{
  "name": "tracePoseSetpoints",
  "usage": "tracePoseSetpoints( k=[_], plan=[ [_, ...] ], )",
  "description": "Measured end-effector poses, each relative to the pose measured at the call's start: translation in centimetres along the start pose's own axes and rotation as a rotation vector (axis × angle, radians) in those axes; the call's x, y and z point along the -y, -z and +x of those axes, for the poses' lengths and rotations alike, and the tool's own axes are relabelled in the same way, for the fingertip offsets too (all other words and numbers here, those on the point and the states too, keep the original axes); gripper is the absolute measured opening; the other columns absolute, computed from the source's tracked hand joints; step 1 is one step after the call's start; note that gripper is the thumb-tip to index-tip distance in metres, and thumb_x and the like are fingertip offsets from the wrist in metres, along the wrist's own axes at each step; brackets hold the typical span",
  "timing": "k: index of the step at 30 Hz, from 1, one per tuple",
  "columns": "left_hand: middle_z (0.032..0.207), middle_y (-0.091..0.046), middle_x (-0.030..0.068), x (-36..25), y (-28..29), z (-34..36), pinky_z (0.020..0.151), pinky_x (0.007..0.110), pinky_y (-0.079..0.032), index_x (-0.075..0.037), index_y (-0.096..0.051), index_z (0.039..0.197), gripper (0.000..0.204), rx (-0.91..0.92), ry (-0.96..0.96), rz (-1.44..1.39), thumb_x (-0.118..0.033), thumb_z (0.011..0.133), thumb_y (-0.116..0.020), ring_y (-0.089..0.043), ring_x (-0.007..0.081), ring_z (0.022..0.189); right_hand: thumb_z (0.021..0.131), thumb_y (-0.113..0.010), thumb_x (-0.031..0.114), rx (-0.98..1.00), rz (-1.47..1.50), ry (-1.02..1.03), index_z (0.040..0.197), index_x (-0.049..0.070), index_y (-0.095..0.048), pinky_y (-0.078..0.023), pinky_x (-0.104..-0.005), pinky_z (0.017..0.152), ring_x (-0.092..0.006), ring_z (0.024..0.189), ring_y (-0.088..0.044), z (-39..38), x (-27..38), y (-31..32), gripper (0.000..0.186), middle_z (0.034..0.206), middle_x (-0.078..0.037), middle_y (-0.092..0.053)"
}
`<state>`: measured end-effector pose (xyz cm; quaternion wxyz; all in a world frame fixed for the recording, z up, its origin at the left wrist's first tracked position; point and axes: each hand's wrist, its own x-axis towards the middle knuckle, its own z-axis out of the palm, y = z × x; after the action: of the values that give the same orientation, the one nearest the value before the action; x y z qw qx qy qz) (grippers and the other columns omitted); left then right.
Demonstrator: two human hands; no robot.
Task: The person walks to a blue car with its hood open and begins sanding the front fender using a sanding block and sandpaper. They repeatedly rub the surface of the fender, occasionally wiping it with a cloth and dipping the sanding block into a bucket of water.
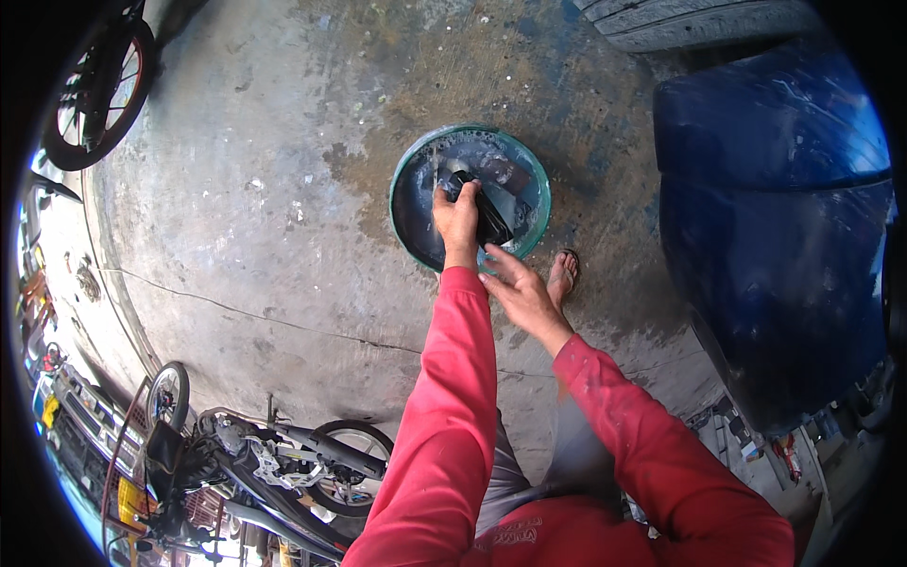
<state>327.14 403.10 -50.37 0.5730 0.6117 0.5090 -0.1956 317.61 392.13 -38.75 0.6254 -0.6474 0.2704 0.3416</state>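
A round green basin [545, 203] of cloudy water stands on the concrete floor. My left hand [456, 219] is closed around a long, glossy black piece [490, 223] over the basin, its thumb lying on top; I cannot make out what kind of part it is. Near the basin's closest rim, my right hand [521, 291] has its fingers apart and holds nothing. Its fingertips are close to the lower end of the black piece. A dark brownish piece [506, 174] lies in the water, partly hidden by reflections.
A large dark blue vehicle body [770, 236] stands at the right. One motorcycle [283, 463] is at the lower left, and a wheel [99, 94] shows at the upper left. My sandalled foot [564, 271] is beside the basin. A crack [255, 317] crosses the stained floor.
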Motion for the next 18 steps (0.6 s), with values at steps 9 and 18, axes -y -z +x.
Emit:
tracePoseSetpoints(
  k=[9, 18],
  plan=[
    [0.132, -0.072, 0.0195, -0.6, 0.7, -1.6, 0.103, 0.036, -0.052, 0.007, -0.055, 0.153, 0.088, -0.046, -0.021, -0.171, -0.031, 0.081, -0.087, -0.069, 0.0274, 0.114, 0.108, -0.066, 0.015, 0.072, -0.328, 0.233, 0.115, -0.002, -0.074, -0.058, -0.0327, 0.083, -0.0161, 0.092, -0.072, -5.1, 9.6, -1.1, 0.020, 0.101, -0.011, -0.078],
    [0.110, -0.075, 0.0136, -3.5, 2.5, -0.6, 0.070, 0.038, -0.062, 0.004, -0.065, 0.133, 0.059, 0.164, 0.131, -0.361, -0.026, 0.086, -0.084, -0.074, 0.0236, 0.085, 0.106, -0.071, 0.007, 0.305, 0.110, 0.170, 0.123, -0.001, -0.071, -0.053, -0.0265, 0.081, -0.0075, 0.092, -0.067, -21.7, 16.7, -0.5, 0.019, 0.099, -0.004, -0.072]
  ],
)
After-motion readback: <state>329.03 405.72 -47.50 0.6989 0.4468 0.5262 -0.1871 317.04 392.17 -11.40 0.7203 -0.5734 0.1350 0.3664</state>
